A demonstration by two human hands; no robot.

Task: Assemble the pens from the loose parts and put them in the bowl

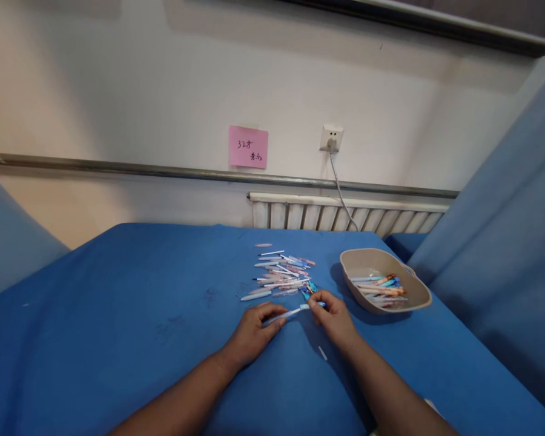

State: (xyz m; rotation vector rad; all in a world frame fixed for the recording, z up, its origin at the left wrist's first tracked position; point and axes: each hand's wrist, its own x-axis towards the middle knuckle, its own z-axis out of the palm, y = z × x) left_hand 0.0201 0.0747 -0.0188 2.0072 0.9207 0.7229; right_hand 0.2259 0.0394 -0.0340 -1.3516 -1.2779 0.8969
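At the bottom of the frame both bare forearms run up from the lower edge and meet near the middle. A small white piece [322, 353] lies loose on the blue table [118, 303] between the wrists, touched by neither hand.

The left hand [254, 330] lies knuckles up, fingers curled narrow around the pale barrel of a pen [290, 313]. The right hand [333, 318] pinches the pen's blue end between thumb and fingertips, its wrist bent slightly inward. The pen spans the gap between the hands, just above the cloth and tilted up toward the right.

The step in hand looks like work on the pen's blue end, a cap or tip being fitted or pulled; which of the two cannot be told. Either way, it calls for the left hand to keep the barrel steady while the right acts straight along it.

Just above the hands, in the middle of the frame, lies a loose pile of pens [281, 275]. To its right sits a beige tray [376, 254] holding more pens [381, 287], near the right hand but apart from it.

Farther up stands a white radiator [345, 215], and on the wall above it are a pink note [248, 146] and a socket [331, 138] with a cable [340, 188] hanging down.
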